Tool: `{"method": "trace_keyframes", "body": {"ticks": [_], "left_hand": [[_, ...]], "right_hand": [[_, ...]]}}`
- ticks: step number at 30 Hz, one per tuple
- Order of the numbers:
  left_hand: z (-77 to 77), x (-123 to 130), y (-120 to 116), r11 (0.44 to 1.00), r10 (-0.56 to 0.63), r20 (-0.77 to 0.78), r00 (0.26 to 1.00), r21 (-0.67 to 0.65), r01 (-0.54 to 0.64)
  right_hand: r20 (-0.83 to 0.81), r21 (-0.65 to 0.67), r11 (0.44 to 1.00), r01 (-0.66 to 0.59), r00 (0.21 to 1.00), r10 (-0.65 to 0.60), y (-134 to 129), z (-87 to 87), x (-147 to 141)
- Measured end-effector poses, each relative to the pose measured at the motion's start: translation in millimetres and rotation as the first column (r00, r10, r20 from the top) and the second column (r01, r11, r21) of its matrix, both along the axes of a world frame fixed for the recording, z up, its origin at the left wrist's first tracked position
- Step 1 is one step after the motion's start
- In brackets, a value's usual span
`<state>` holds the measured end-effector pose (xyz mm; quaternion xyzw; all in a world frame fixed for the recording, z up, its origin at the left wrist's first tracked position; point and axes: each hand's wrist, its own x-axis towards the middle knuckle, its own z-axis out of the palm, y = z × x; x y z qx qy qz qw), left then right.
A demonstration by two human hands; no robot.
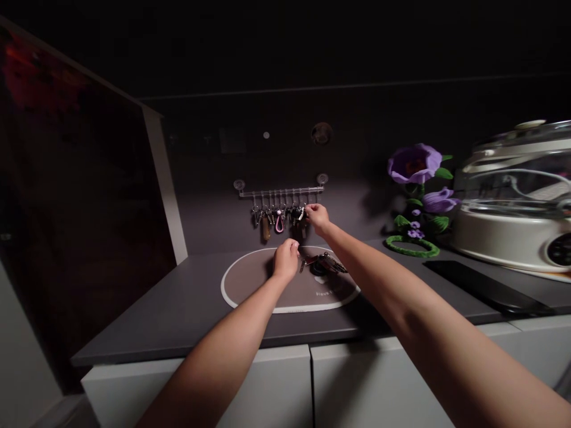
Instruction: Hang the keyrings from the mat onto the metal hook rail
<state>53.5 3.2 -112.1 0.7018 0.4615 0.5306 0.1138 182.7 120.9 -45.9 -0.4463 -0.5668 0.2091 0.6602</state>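
A clear hook rail [281, 192] is fixed to the dark wall, with several keys hanging from it, a brown tag [266, 227] and a pink loop [279, 222] among them. At the rail's right part my right hand [317, 217] pinches at the hanging keys [300, 214]; what exactly its fingertips grip is too small to tell. Lower and to the left, my left hand [286, 260] is closed above the oval mat [254, 285], and anything inside it is hidden. Another bunch of keys [328, 262] lies on the mat, right of my left hand.
Purple crocheted flowers [414, 163] with a green ring base [413, 246] stand right of the mat. Beyond them is a white appliance with a clear cover [499, 229]. A black flat object [486, 287] lies on the grey counter [151, 315] at the right.
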Motion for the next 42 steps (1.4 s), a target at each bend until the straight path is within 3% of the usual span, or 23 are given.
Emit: {"method": "trace_keyframes", "body": {"ticks": [5, 13, 18, 25, 31, 36, 42], "left_hand": [[-0.6, -1.0, 1.4, 1.000, -0.015, 0.004, 1.000, 0.003, 0.015], [-1.1, -2.9, 0.5, 0.998, -0.056, -0.011, 0.998, 0.002, 0.056], [0.0, -3.6, -1.4, 0.996, -0.080, -0.052, 0.995, 0.021, 0.081], [-2.6, -4.2, 0.6, 0.991, -0.121, -0.131, 0.984, 0.037, 0.127], [-4.4, -3.5, 0.2, 0.993, -0.114, -0.241, 0.964, 0.012, 0.120], [-3.4, -1.8, -4.8, 0.986, -0.154, -0.305, 0.940, 0.007, 0.164], [-0.7, 1.3, -11.6, 0.975, -0.205, -0.381, 0.902, 0.002, 0.222]], "right_hand": [[-0.047, -0.049, 0.999, -0.021, 0.999, 0.019, -20.6, 1.3, 1.9], [-0.118, -0.115, 0.985, -0.129, 0.986, 0.115, -76.0, -0.5, 2.3], [-0.070, -0.103, 0.972, -0.212, 0.976, 0.205, -105.0, -16.8, 7.6], [0.127, -0.093, 0.974, -0.209, 0.967, 0.220, -125.1, -47.0, 20.8], [0.348, -0.107, 0.987, -0.123, 0.925, 0.153, -138.9, -53.0, 33.0], [0.537, -0.096, 0.995, -0.003, 0.842, 0.054, -149.5, -52.6, 44.7], [0.638, -0.129, 0.986, 0.105, 0.770, 0.001, -156.5, -52.9, 54.8]]}}
